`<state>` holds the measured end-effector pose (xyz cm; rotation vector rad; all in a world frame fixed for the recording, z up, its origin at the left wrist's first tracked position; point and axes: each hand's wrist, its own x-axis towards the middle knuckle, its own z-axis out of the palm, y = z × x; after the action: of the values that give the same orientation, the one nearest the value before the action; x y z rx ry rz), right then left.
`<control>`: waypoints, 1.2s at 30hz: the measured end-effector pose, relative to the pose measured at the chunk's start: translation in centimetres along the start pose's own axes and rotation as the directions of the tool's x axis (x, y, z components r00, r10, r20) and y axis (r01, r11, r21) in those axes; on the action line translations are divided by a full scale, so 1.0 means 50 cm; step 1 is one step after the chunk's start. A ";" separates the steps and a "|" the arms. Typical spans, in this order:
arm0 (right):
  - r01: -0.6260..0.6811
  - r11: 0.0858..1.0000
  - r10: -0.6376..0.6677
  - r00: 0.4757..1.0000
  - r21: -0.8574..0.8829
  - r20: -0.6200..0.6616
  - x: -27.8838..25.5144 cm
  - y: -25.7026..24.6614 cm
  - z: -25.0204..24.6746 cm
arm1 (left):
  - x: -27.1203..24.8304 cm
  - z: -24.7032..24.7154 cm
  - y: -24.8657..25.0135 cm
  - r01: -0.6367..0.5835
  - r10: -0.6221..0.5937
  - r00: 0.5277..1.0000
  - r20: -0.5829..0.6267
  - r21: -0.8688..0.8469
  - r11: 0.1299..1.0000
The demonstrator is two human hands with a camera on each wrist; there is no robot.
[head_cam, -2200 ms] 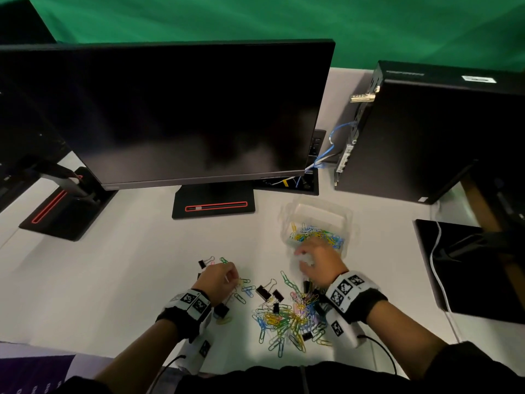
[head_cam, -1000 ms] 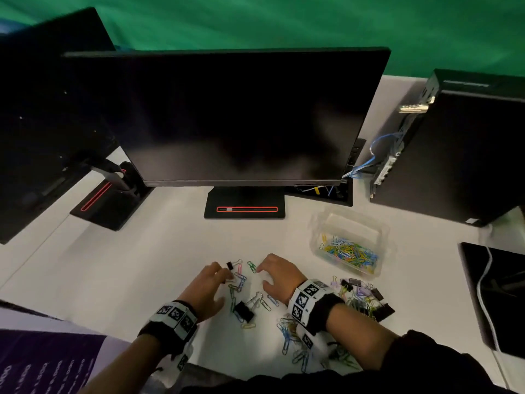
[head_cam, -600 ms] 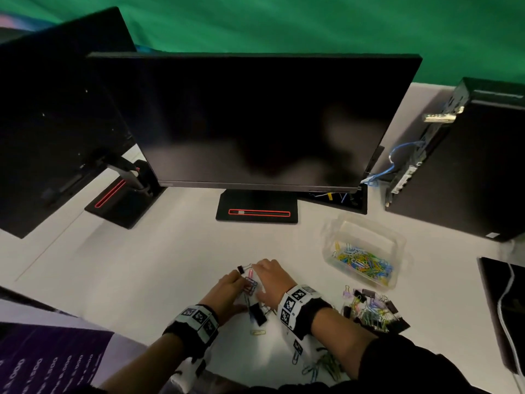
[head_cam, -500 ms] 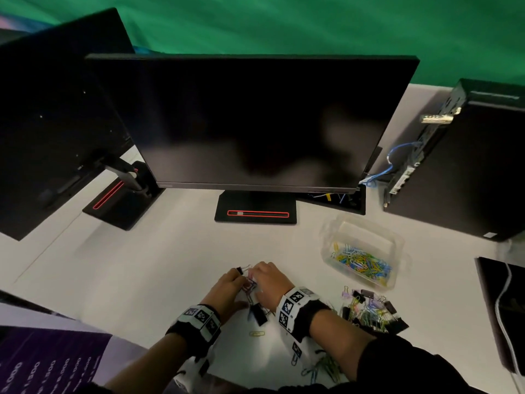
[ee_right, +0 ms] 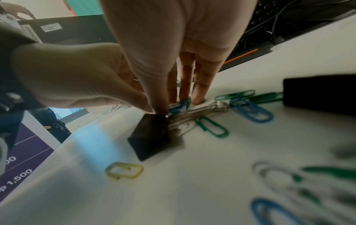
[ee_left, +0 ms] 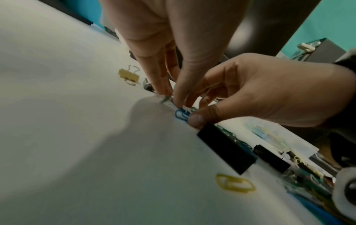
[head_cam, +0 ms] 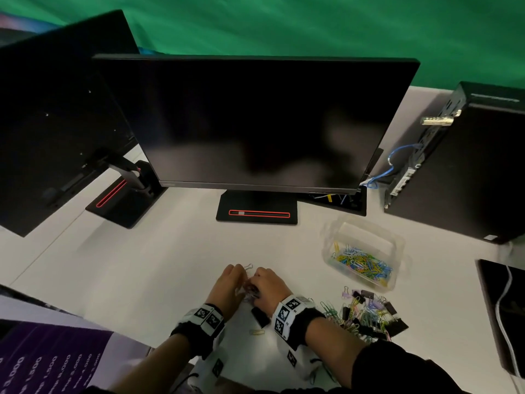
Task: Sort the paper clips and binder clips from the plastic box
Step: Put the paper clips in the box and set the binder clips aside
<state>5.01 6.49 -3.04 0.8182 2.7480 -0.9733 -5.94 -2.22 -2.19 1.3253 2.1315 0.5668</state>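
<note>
Head view: both hands point(head_cam: 247, 285) now closer together over clips point(head_cam: 251, 292).

Left hand point(head_cam: 227, 285) and right hand point(head_cam: 268, 287) together, fingers point(ee_left: 163, 85) pointing down, tips meeting

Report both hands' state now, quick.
Left hand: fingertips pinching paper clips on the table.
Right hand: fingertips pinching the same clips.
</note>
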 end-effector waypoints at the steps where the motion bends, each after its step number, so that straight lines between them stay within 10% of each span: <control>1: -0.002 1.000 0.002 1.000 0.004 0.007 -0.001 -0.001 0.000 | -0.004 0.000 -0.004 -0.003 0.003 1.000 0.000 0.018 1.000; 19: -0.167 0.928 0.218 0.969 0.332 -0.120 -0.069 0.089 -0.118 | 0.003 0.003 -0.006 -0.042 0.021 0.995 0.095 0.225 0.974; 36: -0.442 0.871 0.492 0.785 0.216 -0.376 -0.194 0.298 -0.274 | 0.027 0.002 0.011 -0.055 -0.002 0.967 0.256 0.216 0.975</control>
<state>22.02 20.14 2.20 1.8211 2.5819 -0.9370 -5.97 -0.75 -2.24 1.4611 2.0088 0.1583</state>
